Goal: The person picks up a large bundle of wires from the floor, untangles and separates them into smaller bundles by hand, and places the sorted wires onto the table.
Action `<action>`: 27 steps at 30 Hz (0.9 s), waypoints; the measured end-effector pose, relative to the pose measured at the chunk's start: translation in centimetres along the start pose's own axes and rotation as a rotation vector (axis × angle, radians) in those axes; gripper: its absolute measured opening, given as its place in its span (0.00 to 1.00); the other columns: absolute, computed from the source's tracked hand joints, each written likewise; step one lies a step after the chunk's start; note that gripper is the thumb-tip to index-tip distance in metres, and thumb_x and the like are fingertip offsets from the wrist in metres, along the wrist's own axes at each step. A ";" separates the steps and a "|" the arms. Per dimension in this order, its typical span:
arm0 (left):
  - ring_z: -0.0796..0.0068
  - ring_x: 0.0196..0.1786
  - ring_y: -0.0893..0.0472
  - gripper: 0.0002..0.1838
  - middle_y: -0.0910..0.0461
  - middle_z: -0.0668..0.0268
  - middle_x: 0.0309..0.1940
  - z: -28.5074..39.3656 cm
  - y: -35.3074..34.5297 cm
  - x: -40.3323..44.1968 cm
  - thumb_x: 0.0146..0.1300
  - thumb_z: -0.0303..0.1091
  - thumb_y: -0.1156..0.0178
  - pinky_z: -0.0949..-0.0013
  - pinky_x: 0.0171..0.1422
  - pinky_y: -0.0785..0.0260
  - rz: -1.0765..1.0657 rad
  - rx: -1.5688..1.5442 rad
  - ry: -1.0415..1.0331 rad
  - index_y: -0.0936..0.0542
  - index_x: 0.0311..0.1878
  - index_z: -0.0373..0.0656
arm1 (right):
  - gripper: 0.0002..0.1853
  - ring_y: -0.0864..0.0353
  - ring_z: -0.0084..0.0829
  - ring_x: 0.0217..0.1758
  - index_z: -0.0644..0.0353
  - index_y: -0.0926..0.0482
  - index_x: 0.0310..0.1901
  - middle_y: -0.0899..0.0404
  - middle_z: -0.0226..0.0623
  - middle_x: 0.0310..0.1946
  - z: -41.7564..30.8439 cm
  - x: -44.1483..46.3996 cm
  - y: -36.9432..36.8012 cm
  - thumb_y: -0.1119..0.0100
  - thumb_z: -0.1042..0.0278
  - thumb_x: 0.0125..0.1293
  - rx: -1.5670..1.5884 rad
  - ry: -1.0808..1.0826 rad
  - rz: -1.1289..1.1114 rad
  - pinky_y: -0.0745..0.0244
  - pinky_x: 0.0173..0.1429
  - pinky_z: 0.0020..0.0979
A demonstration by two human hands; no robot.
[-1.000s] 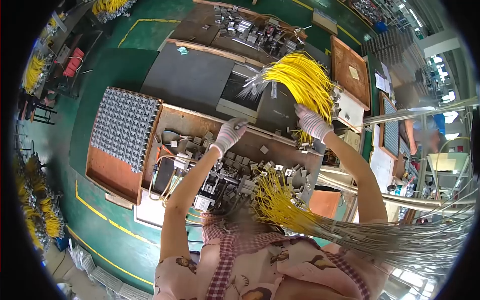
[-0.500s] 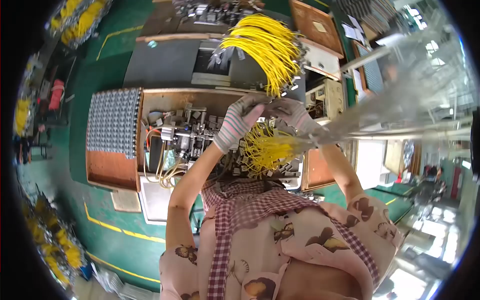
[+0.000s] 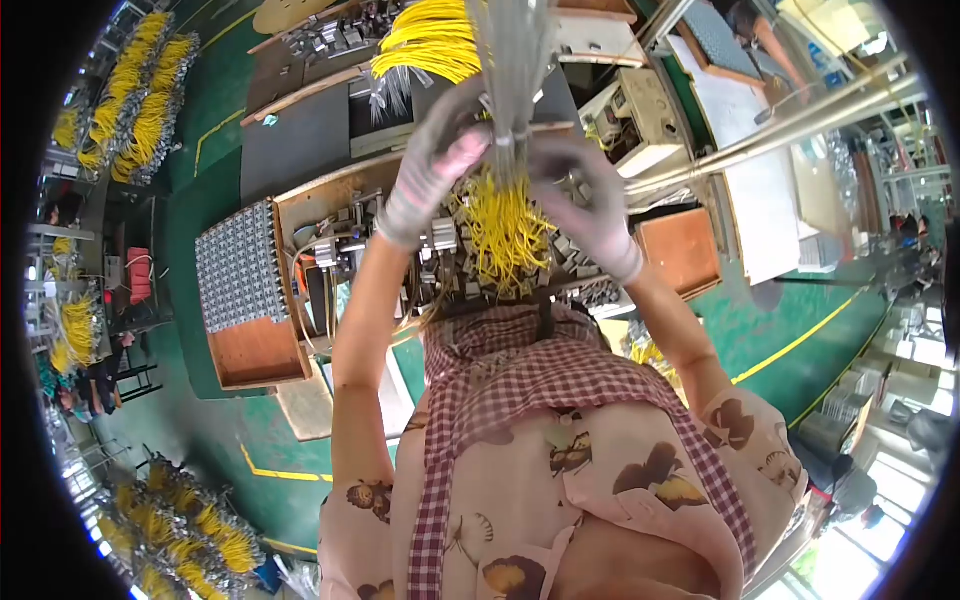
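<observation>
My left hand (image 3: pixel 435 170), in a striped pale glove with dark fingers, is raised left of a bundle of grey, translucent strands (image 3: pixel 512 90). Its fingers are bent and blurred, so I cannot tell whether they hold anything. On the other side of the strands is my right hand (image 3: pixel 590 205), gloved too, its fingers curved and thumb apart, with nothing visible between them. The strands run down between both hands into a cluster of yellow cables (image 3: pixel 505 235) over the workbench. Behind my left hand, another bunch of yellow cables (image 3: pixel 430 40) lies on the bench.
Left of the metal fixture (image 3: pixel 435 240), a wooden tray (image 3: pixel 262 357) holds rows of grey parts (image 3: pixel 240 265). A beige machine box (image 3: pixel 635 115) stands at the back right, above an orange-brown tray (image 3: pixel 680 250). Metal rails (image 3: pixel 770 140) cross the right side. More yellow cable bunches (image 3: pixel 150 95) hang at the left.
The grey strands, which stretched off to the right, now stand upright between my hands. My hands, together before, have moved apart. The whole view has shifted with my head.
</observation>
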State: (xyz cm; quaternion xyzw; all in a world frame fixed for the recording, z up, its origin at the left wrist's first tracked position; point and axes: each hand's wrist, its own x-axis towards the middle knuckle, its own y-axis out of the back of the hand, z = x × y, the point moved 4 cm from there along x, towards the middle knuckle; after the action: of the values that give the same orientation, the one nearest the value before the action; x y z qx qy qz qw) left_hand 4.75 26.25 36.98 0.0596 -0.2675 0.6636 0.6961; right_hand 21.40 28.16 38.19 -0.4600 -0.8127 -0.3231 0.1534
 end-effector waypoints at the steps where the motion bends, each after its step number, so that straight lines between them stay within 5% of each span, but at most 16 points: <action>1: 0.72 0.54 0.26 0.35 0.27 0.63 0.55 -0.6 0.2 0.6 0.59 0.55 0.41 0.69 0.60 0.33 -0.006 0.001 0.020 0.32 0.61 0.38 | 0.18 0.22 0.30 0.38 0.61 0.27 0.48 0.22 0.36 0.36 -0.1 0.2 -0.9 0.35 0.70 0.55 -0.077 0.000 0.038 0.25 0.42 0.30; 3: 0.72 0.54 0.26 0.43 0.27 0.63 0.55 -2.5 0.2 1.9 0.53 0.59 0.37 0.69 0.59 0.33 -0.258 0.038 0.158 0.35 0.63 0.38 | 0.22 0.21 0.34 0.37 0.61 0.29 0.48 0.23 0.38 0.36 1.1 1.1 -2.7 0.33 0.68 0.52 -0.147 0.000 0.086 0.25 0.41 0.31; 5: 0.72 0.53 0.25 0.42 0.27 0.63 0.56 -4.8 0.4 3.4 0.52 0.58 0.36 0.69 0.59 0.34 -0.313 -0.011 0.161 0.34 0.63 0.38 | 0.24 0.22 0.41 0.33 0.60 0.30 0.47 0.24 0.41 0.34 1.6 1.7 -2.9 0.31 0.66 0.49 -0.401 0.203 0.280 0.25 0.39 0.33; 7: 0.72 0.52 0.25 0.42 0.28 0.63 0.56 -6.3 0.1 4.0 0.52 0.57 0.35 0.69 0.59 0.34 -0.370 -0.070 0.168 0.33 0.62 0.38 | 0.24 0.22 0.42 0.32 0.60 0.30 0.47 0.24 0.43 0.33 2.5 1.6 -2.5 0.31 0.66 0.49 -0.380 0.155 0.304 0.25 0.37 0.34; 10: 0.71 0.52 0.25 0.31 0.24 0.64 0.50 -7.3 0.1 4.8 0.55 0.50 0.35 0.66 0.60 0.34 -0.244 0.039 0.183 0.28 0.55 0.36 | 0.18 0.21 0.34 0.29 0.62 0.29 0.44 0.24 0.41 0.29 4.9 0.6 -1.6 0.34 0.68 0.53 -0.258 0.007 0.272 0.26 0.32 0.31; 11: 0.78 0.41 0.24 0.28 0.21 0.68 0.39 -6.0 -1.2 4.6 0.51 0.50 0.32 0.73 0.50 0.31 -0.146 -0.020 0.171 0.23 0.50 0.39 | 0.14 0.22 0.29 0.29 0.62 0.28 0.43 0.23 0.38 0.29 4.7 -0.7 -0.9 0.37 0.70 0.56 0.021 -0.118 0.306 0.27 0.33 0.29; 14: 0.79 0.37 0.23 0.25 0.19 0.67 0.36 -5.2 -1.9 3.8 0.54 0.46 0.34 0.74 0.47 0.30 -0.010 0.131 0.254 0.22 0.49 0.38 | 0.05 0.24 0.21 0.31 0.61 0.26 0.39 0.22 0.31 0.31 4.4 -5.1 1.6 0.43 0.77 0.61 0.523 -0.230 0.459 0.27 0.37 0.24; 18: 0.80 0.34 0.22 0.15 0.18 0.66 0.35 -9.6 -0.6 3.4 0.55 0.33 0.35 0.76 0.41 0.28 -0.077 0.131 0.194 0.21 0.46 0.40 | 0.06 0.24 0.25 0.35 0.59 0.28 0.39 0.23 0.33 0.31 8.1 -9.5 1.4 0.44 0.69 0.63 0.477 -0.318 0.514 0.28 0.44 0.29; 20: 0.81 0.29 0.22 0.10 0.18 0.67 0.30 -11.6 -1.4 2.9 0.58 0.31 0.38 0.76 0.35 0.29 -0.114 0.066 0.214 0.20 0.42 0.39 | 0.05 0.25 0.22 0.33 0.60 0.25 0.38 0.23 0.28 0.31 12.2 -11.6 -0.5 0.42 0.69 0.63 0.484 -0.354 0.514 0.28 0.38 0.22; 22: 0.84 0.23 0.25 0.06 0.20 0.69 0.24 -12.0 -1.3 2.1 0.61 0.31 0.40 0.78 0.27 0.33 0.074 0.007 0.295 0.19 0.37 0.39 | 0.05 0.26 0.20 0.32 0.58 0.25 0.37 0.25 0.25 0.30 16.5 -12.7 -1.7 0.44 0.66 0.66 0.742 -0.387 0.668 0.30 0.34 0.22; 24: 0.85 0.20 0.27 0.07 0.23 0.71 0.20 -12.3 -0.2 2.6 0.61 0.34 0.39 0.78 0.25 0.36 0.221 0.081 0.177 0.21 0.30 0.41 | 0.18 0.37 0.17 0.18 0.54 0.28 0.29 0.32 0.24 0.19 12.5 -10.1 0.4 0.48 0.48 0.67 0.775 -0.435 0.497 0.45 0.22 0.22; 27: 0.83 0.18 0.33 0.14 0.31 0.72 0.15 -12.3 6.1 2.8 0.62 0.42 0.40 0.75 0.23 0.40 0.522 0.369 -0.129 0.22 0.30 0.40 | 0.35 0.38 0.18 0.18 0.54 0.29 0.27 0.37 0.23 0.17 10.9 -11.9 7.3 0.57 0.22 0.54 0.644 -0.444 0.278 0.44 0.22 0.23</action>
State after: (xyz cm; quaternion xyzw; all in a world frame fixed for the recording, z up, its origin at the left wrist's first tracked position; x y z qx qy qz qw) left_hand 2.41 34.77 26.13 0.1560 -0.1927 0.8518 0.4615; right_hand 34.37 30.41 26.33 -0.5522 -0.8159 0.0783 0.1527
